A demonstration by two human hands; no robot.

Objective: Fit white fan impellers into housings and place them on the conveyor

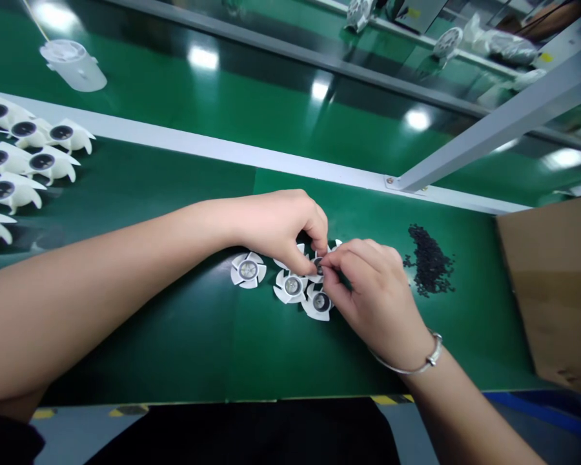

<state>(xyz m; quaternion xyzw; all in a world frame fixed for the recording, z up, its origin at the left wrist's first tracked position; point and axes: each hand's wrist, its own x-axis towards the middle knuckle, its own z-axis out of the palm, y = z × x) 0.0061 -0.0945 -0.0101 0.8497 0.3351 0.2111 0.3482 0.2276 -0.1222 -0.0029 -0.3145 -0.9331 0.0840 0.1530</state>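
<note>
Several small white fan wheels lie in a cluster on the green mat, among them a front one (pixel 321 301) and one beside it (pixel 291 286). Another fan wheel (pixel 248 270) sits apart on the left. My left hand (pixel 295 226) curves over the cluster, thumb and forefinger closed around the edge of a fan wheel there. The fingertips of my right hand (pixel 368 278) are pinched together at that wheel's hub; whatever they hold is too small to make out. A pile of small black pieces (pixel 428 261) lies right of my right hand.
Larger white fans with dark hubs (pixel 41 161) stand in rows at the far left. A cardboard box (pixel 556 290) is at the right edge. Behind a white rail (pixel 223 147) runs a green belt with a white cylindrical part (pixel 75 64). A grey post (pixel 494 116) slants up at the right.
</note>
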